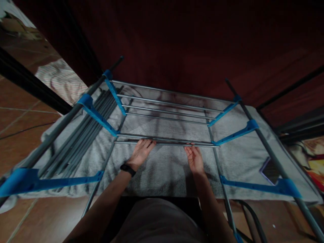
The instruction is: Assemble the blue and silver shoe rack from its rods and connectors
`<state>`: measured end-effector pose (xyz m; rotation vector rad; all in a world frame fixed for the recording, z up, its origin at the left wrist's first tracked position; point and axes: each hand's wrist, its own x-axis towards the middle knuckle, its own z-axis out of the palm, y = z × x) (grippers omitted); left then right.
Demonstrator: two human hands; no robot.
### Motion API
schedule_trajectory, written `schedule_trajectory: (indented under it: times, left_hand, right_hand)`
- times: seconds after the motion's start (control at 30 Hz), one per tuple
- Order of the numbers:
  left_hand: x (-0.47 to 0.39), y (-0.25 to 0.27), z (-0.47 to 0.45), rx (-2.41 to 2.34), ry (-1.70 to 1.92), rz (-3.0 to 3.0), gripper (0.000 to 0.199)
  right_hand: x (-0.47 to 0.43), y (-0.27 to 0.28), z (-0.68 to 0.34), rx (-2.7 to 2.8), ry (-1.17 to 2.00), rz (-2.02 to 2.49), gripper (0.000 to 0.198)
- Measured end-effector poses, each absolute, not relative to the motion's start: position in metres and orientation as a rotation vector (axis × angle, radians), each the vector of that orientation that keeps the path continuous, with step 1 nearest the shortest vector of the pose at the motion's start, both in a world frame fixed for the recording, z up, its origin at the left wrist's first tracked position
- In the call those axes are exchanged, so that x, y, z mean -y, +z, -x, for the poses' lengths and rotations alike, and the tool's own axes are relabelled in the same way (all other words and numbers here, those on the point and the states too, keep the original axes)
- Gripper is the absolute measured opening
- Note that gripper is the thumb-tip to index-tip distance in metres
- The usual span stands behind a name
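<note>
A frame of grey metal tubes and blue plastic brackets (100, 118) lies across a grey cloth, with several thin rods (169, 102) spanning its far end. My left hand (141, 151), a dark band on its wrist, is closed over a loose-ended thin metal rod (170, 144). Farther right along the same rod, my right hand (194, 158) pinches it, palm turned up. That rod runs sideways, close beside another rod set between the middle brackets (236, 133). Whether the two rods touch is hard to tell. The nearest brackets (63, 182) have no rod between them.
Several loose grey tubes (83, 135) lie bundled on the cloth (162, 172) at left. A dark flat object with a pale purple edge (270, 170) rests at right. Beyond the frame hangs a dark red surface (177, 44). Tiled floor (27, 148) shows at left.
</note>
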<state>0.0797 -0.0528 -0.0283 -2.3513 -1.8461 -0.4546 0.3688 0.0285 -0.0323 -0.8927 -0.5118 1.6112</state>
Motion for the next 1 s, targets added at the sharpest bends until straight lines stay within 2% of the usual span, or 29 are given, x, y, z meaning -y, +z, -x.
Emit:
schedule_trajectory:
  times: [0.2,0.63,1.0]
  left_hand:
    - [0.051,-0.03,-0.075,1.793,-0.542,2.292,0.047]
    - [0.045,-0.01,-0.061,1.684,-0.625,2.184,0.037]
    - [0.036,0.015,-0.058,1.619,-0.645,2.081,0.04]
  right_hand:
    - [-0.029,-0.026,-0.366,0.528,1.615,0.886,0.018]
    - [-0.039,0.006,-0.362,0.573,1.622,0.828,0.027]
    - [-0.054,0.04,-0.357,0.643,1.591,0.719,0.016]
